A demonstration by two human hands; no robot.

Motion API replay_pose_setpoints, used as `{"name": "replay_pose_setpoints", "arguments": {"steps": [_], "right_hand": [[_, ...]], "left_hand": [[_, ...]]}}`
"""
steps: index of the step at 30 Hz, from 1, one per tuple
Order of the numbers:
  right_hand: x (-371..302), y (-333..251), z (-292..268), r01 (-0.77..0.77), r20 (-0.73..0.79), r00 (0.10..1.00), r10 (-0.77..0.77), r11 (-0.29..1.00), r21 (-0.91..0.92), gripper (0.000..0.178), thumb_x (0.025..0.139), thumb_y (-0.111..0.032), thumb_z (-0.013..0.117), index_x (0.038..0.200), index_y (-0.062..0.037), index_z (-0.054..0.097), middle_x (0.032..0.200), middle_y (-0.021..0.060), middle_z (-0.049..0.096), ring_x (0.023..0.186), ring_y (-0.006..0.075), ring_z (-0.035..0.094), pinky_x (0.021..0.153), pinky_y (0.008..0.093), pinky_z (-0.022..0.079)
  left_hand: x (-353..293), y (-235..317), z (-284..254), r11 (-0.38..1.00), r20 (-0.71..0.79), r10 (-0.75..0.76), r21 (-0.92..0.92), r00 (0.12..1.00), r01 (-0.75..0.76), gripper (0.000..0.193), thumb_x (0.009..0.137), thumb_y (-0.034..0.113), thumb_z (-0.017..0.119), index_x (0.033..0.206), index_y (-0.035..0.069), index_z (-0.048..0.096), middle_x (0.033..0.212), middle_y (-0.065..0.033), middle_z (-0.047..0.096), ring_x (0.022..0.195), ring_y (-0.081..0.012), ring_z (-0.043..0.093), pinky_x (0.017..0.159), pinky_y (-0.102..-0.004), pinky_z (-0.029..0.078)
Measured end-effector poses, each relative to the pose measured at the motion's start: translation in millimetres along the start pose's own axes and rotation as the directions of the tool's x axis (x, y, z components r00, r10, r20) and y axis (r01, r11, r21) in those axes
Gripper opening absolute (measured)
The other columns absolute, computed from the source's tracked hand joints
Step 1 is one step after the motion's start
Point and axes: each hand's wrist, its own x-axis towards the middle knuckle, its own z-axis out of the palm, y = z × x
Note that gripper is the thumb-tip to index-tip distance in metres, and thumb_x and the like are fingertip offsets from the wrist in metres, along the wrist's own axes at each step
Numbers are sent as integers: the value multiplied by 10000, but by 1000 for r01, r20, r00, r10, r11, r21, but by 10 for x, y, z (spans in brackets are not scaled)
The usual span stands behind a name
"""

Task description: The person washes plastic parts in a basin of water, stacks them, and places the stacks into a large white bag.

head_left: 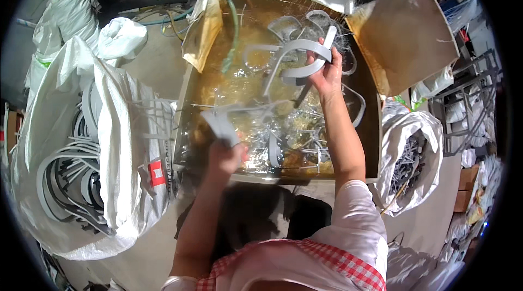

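Note:
Over a tank of brownish water (215, 92), my right hand (328, 77) is closed around a curved grey plastic part (297, 46) with bent arms and a pale straight end. My left hand (224, 156), smeared by motion, grips a flat grey plastic piece (220, 126) near the tank's front edge. Thin pale strips reach from that piece toward the middle; the blur hides how they join. In the water below lie several looped grey plastic parts (283, 28), with thin branching plastic sticks (316, 146) nearer to me.
On the left stands a large white woven sack (128, 155) holding several curved grey parts (65, 165). A smaller white sack (430, 133) of thin grey plastic scraps sits right of the tank. Brown cardboard (408, 35) leans at the tank's right. A green hose (234, 24) hangs into the water.

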Motion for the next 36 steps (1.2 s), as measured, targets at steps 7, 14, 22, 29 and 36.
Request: {"name": "replay_pose_setpoints", "arguments": {"steps": [7, 14, 22, 29, 36], "right_hand": [[-971, -165, 440, -6, 312, 950, -22, 996, 89, 328, 750, -218, 615, 1054, -99, 579, 638, -13, 457, 562, 101, 419, 576, 266, 348], [-1385, 20, 168, -31, 259, 964, -61, 941, 338, 277, 813, -386, 600, 875, -121, 648, 536, -62, 424, 449, 52, 345, 479, 224, 297], [-1650, 419, -197, -191, 249, 958, 144, 965, 179, 315, 775, -446, 614, 890, -155, 649, 640, -36, 542, 646, 112, 492, 639, 255, 384], [-1615, 177, -390, -136, -197, 977, 81, 948, -289, 235, 774, -217, 669, 957, -92, 590, 907, 65, 606, 837, 191, 579, 764, 313, 491], [-1353, -458, -386, 164, -278, 910, -307, 884, -437, 129, 892, -193, 485, 793, -113, 470, 626, -3, 424, 471, 89, 336, 439, 229, 303]], "left_hand": [[177, -105, 435, 992, -90, -117, -54, 989, 113, 237, 774, 44, 576, 982, -9, 476, 815, -144, 598, 628, -176, 572, 508, -276, 449], [-7, 63, 709, 703, 167, -103, -685, 981, 190, 263, 817, 178, 606, 1004, 35, 488, 903, -120, 599, 714, -207, 584, 597, -310, 486], [-34, 196, 523, 638, 276, -16, -738, 961, 223, 344, 811, 268, 617, 1074, 61, 538, 914, -82, 600, 773, -190, 582, 662, -304, 483], [2, 355, 227, 568, 150, -89, -805, 985, 173, 293, 795, 130, 595, 1040, -8, 514, 893, -131, 597, 838, -273, 594, 795, -397, 495], [-58, 398, 156, 663, 48, -4, -748, 999, 39, 340, 770, 60, 596, 1086, -10, 491, 869, -126, 588, 749, -241, 593, 716, -367, 510]]}}
